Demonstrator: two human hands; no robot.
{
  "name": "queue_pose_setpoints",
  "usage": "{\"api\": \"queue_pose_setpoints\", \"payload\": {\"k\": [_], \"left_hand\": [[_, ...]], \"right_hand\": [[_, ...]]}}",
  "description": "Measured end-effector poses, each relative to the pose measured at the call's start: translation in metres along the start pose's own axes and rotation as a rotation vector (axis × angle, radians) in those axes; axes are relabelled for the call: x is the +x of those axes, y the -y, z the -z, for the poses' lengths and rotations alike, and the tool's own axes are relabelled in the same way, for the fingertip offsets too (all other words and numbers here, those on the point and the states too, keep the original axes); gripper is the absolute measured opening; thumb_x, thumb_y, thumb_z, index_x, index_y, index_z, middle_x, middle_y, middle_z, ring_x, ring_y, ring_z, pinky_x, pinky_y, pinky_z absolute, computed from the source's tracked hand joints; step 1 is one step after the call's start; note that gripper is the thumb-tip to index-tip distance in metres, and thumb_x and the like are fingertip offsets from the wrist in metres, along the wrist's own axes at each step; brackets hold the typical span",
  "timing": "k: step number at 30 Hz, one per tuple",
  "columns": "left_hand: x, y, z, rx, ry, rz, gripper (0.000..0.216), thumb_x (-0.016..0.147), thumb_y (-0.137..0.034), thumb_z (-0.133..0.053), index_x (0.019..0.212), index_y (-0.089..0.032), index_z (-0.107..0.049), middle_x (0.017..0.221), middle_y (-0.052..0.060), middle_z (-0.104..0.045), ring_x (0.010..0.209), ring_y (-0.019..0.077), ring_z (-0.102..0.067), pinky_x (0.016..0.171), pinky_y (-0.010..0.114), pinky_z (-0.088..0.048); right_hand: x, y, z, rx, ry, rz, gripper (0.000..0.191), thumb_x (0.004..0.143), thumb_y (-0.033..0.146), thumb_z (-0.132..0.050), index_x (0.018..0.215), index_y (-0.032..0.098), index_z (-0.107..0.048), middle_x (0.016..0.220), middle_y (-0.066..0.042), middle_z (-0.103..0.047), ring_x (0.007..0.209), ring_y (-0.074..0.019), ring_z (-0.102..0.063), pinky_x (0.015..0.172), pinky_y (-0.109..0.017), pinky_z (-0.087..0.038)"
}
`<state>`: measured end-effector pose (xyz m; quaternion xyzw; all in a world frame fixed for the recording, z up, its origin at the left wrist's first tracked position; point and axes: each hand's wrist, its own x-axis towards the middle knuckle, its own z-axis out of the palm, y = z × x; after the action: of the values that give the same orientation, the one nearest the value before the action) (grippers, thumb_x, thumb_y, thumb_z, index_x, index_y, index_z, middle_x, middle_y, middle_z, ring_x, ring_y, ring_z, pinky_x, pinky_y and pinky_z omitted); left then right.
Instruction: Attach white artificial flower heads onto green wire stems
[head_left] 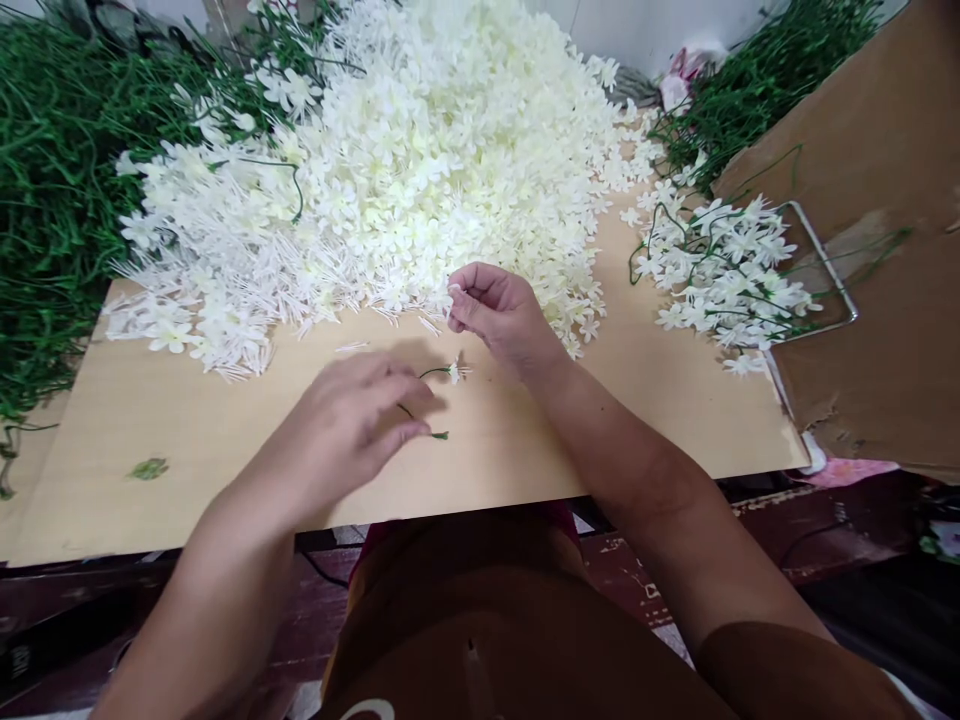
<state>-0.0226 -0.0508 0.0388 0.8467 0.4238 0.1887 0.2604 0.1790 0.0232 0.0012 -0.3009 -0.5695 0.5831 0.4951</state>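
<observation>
left hand (pixel 352 425) pinches a green stem (pixel 420 405), fingers closed on it, low over the board (pixel 187 430); one flower (pixel 454 371) already sits on the stem's tip. right hand (pixel 499 315) pinches a loose white bloom (pixel 454 292) at the edge of the flower pile (pixel 420 170), fingers curled in. to seat it well: keep the stem steady, line the bloom's hole up with a free tip, push straight. finished sprigs (pixel 727 270) lie at right.
</observation>
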Motion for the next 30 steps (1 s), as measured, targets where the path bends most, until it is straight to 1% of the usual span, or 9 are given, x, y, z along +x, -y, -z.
{"api": "queue_pose_setpoints", "payload": {"k": [3, 7, 10, 15, 21, 23, 25, 28, 30], "left_hand": [[-0.012, -0.004, -0.01, 0.26, 0.12, -0.056, 0.012, 0.092, -0.024, -0.06, 0.098, -0.021, -0.071, 0.114, 0.011, -0.069, 0.102, 0.0284, -0.063, 0.085, 0.043, -0.044], [-0.009, 0.0, -0.02, 0.409, 0.11, -0.071, 0.016, 0.09, -0.015, -0.053, 0.083, -0.018, -0.067, 0.097, 0.012, -0.068, 0.088, 0.0278, -0.061, 0.072, 0.04, -0.043], [-0.003, 0.004, -0.019, 0.397, 0.108, -0.07, 0.016, 0.089, -0.014, -0.052, 0.082, -0.018, -0.066, 0.092, 0.011, -0.067, 0.084, 0.0266, -0.06, 0.071, 0.039, -0.043], [0.007, 0.008, -0.02, 0.371, 0.134, -0.076, 0.013, 0.093, -0.029, -0.059, 0.091, -0.018, -0.066, 0.098, 0.01, -0.069, 0.085, 0.0251, -0.062, 0.075, 0.038, -0.044], [0.019, 0.007, -0.018, 0.285, 0.137, -0.05, 0.018, 0.092, -0.02, -0.05, 0.079, -0.017, -0.062, 0.082, 0.009, -0.067, 0.076, 0.0246, -0.06, 0.071, 0.039, -0.042], [0.024, 0.01, -0.01, 0.087, 0.033, 0.007, 0.017, 0.092, -0.024, -0.051, 0.08, -0.017, -0.06, 0.077, 0.006, -0.066, 0.072, 0.0205, -0.059, 0.069, 0.035, -0.043], [0.033, 0.017, 0.001, -0.2, -0.154, 0.054, 0.021, 0.091, -0.036, -0.06, 0.08, -0.018, -0.059, 0.072, 0.002, -0.063, 0.067, 0.0159, -0.057, 0.064, 0.03, -0.043], [0.052, 0.034, 0.016, -0.626, -0.491, 0.06, 0.038, 0.073, -0.049, -0.084, 0.079, -0.018, -0.063, 0.065, -0.003, -0.061, 0.059, 0.0094, -0.055, 0.056, 0.025, -0.04], [0.063, 0.045, 0.021, -0.811, -0.603, 0.054, 0.045, 0.06, -0.044, -0.094, 0.085, -0.016, -0.069, 0.063, -0.005, -0.062, 0.059, 0.0078, -0.056, 0.057, 0.023, -0.041]], "right_hand": [[0.001, 0.0, 0.003, 0.122, 0.036, -0.049, 0.049, 0.071, 0.062, -0.079, 0.077, 0.02, -0.053, 0.066, 0.004, -0.05, 0.061, -0.0071, -0.051, 0.06, -0.022, -0.048], [0.0, 0.001, 0.002, 0.202, 0.073, -0.076, 0.049, 0.067, 0.057, -0.084, 0.077, 0.019, -0.055, 0.065, 0.005, -0.052, 0.06, -0.0055, -0.051, 0.06, -0.02, -0.048], [-0.001, 0.001, 0.001, 0.18, 0.091, -0.075, 0.048, 0.068, 0.057, -0.083, 0.078, 0.018, -0.056, 0.067, 0.005, -0.055, 0.06, -0.005, -0.051, 0.061, -0.02, -0.049], [-0.001, 0.003, 0.003, 0.132, 0.084, -0.082, 0.047, 0.07, 0.058, -0.082, 0.079, 0.019, -0.057, 0.071, 0.004, -0.059, 0.064, -0.0057, -0.054, 0.064, -0.02, -0.051], [-0.001, 0.007, 0.004, 0.141, 0.031, -0.107, 0.05, 0.066, 0.059, -0.084, 0.076, 0.018, -0.058, 0.068, 0.004, -0.06, 0.063, -0.0049, -0.054, 0.064, -0.019, -0.05], [-0.001, 0.008, 0.004, 0.153, 0.016, -0.118, 0.048, 0.065, 0.058, -0.084, 0.076, 0.018, -0.059, 0.068, 0.004, -0.061, 0.064, -0.0051, -0.054, 0.065, -0.019, -0.051], [-0.001, 0.008, 0.004, 0.157, 0.018, -0.121, 0.047, 0.066, 0.056, -0.084, 0.076, 0.018, -0.059, 0.069, 0.004, -0.061, 0.065, -0.0055, -0.055, 0.066, -0.021, -0.051], [0.0, 0.006, 0.004, 0.18, 0.014, -0.127, 0.046, 0.065, 0.055, -0.085, 0.074, 0.019, -0.058, 0.068, 0.004, -0.058, 0.067, -0.0063, -0.057, 0.07, -0.023, -0.053], [0.0, 0.005, 0.004, 0.207, 0.0, -0.148, 0.047, 0.063, 0.055, -0.087, 0.073, 0.019, -0.058, 0.067, 0.005, -0.056, 0.067, -0.0064, -0.058, 0.071, -0.023, -0.053]]}}
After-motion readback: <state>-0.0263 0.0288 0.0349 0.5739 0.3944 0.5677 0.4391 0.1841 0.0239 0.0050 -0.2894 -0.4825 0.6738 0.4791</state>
